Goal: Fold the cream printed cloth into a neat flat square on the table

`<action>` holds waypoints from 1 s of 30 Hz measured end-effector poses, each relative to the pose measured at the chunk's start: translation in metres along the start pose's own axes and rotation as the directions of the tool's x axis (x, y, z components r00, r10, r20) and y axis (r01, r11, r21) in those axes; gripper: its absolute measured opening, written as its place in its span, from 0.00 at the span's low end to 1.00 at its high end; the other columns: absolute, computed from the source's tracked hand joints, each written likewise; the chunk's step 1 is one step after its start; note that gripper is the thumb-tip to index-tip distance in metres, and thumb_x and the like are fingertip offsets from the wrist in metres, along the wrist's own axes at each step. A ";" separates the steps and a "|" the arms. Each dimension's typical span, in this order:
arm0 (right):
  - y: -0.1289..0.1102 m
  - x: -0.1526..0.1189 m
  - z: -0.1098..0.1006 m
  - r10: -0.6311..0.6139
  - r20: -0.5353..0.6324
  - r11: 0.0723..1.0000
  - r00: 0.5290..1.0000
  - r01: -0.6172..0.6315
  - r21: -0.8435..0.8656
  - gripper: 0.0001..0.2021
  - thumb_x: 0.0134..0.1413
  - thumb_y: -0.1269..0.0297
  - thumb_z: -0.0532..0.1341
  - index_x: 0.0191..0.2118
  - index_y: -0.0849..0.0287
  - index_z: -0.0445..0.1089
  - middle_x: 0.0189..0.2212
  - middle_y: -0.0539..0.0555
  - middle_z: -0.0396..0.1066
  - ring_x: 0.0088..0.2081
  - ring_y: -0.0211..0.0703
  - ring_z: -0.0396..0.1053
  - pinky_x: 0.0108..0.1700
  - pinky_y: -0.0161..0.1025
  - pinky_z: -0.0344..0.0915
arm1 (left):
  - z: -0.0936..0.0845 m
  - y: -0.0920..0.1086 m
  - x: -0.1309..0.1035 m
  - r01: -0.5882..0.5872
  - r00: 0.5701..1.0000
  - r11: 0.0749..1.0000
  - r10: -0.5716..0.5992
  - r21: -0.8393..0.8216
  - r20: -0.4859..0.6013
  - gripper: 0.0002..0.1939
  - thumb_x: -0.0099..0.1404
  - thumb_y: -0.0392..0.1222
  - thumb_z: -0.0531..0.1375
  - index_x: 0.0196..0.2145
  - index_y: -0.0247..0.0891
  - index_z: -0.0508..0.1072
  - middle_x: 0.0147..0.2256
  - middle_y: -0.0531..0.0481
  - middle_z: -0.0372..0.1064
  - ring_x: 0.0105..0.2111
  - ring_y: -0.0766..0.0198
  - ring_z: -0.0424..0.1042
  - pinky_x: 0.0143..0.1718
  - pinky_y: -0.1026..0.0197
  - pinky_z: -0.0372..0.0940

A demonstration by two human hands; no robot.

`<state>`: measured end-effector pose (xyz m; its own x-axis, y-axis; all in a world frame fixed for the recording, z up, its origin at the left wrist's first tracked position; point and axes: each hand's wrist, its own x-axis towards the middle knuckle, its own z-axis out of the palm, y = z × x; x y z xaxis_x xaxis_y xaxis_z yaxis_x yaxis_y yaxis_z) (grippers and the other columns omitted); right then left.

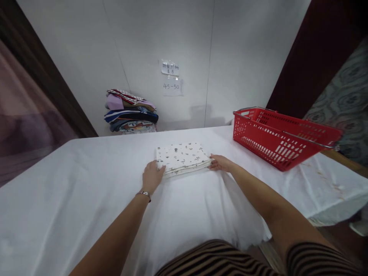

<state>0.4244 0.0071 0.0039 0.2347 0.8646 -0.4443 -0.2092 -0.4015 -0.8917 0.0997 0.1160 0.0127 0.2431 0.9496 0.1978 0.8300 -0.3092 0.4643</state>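
A white cloth (184, 156) with a small dark print lies folded into a flat rectangle on the white-covered table (109, 172). Several layers show along its near edge. At its near left corner my left hand (152, 177) is closed, the thumb on top and the other fingers along the left side. My right hand (220, 163) pinches the near right corner between thumb and fingers. The undersides of both grips are hidden.
To the right on the table stands a red plastic basket (267, 138) with metal handles. A stack of folded clothes (130, 115) rises beyond the far edge, against the white wall. Two paper notes (172, 86) are taped there. Brown posts and curtains flank both sides.
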 end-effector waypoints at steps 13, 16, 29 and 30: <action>0.026 0.001 0.004 -0.195 -0.065 0.966 0.979 0.203 0.160 0.13 0.48 0.79 0.59 0.41 0.63 0.63 0.27 0.54 0.74 0.27 0.38 0.73 0.29 0.33 0.72 | 0.079 0.138 -0.018 -0.671 0.739 0.740 0.662 0.048 0.121 0.16 0.63 0.40 0.56 0.49 0.41 0.66 0.51 0.45 0.65 0.52 0.56 0.62 0.51 0.53 0.56; 0.031 0.005 0.006 -0.228 -0.110 0.952 0.967 0.245 0.184 0.13 0.46 0.78 0.61 0.39 0.62 0.64 0.25 0.52 0.73 0.26 0.38 0.73 0.27 0.33 0.72 | 0.093 0.151 -0.014 -0.617 0.784 0.784 0.605 0.067 0.141 0.15 0.63 0.40 0.56 0.48 0.40 0.67 0.48 0.46 0.67 0.49 0.56 0.63 0.47 0.54 0.57; 0.028 0.007 0.005 -0.213 -0.118 0.960 0.970 0.231 0.158 0.15 0.45 0.77 0.59 0.41 0.60 0.63 0.23 0.49 0.72 0.25 0.39 0.72 0.26 0.34 0.71 | 0.105 0.154 -0.012 -0.564 0.822 0.819 0.546 0.103 0.164 0.13 0.68 0.44 0.50 0.45 0.43 0.70 0.45 0.47 0.68 0.47 0.58 0.63 0.45 0.55 0.57; 0.027 0.006 0.005 -0.202 -0.108 0.962 0.973 0.218 0.167 0.15 0.48 0.75 0.59 0.43 0.59 0.62 0.23 0.49 0.72 0.25 0.39 0.73 0.26 0.35 0.71 | 0.105 0.155 -0.013 -0.565 0.821 0.818 0.544 0.108 0.172 0.12 0.68 0.43 0.50 0.45 0.43 0.71 0.45 0.47 0.68 0.47 0.58 0.64 0.45 0.55 0.57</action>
<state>0.4159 0.0032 -0.0228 0.3731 0.8903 -0.2613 -0.3080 -0.1468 -0.9400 0.2776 0.0611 -0.0088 0.7376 0.6206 0.2663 0.5961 -0.7836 0.1750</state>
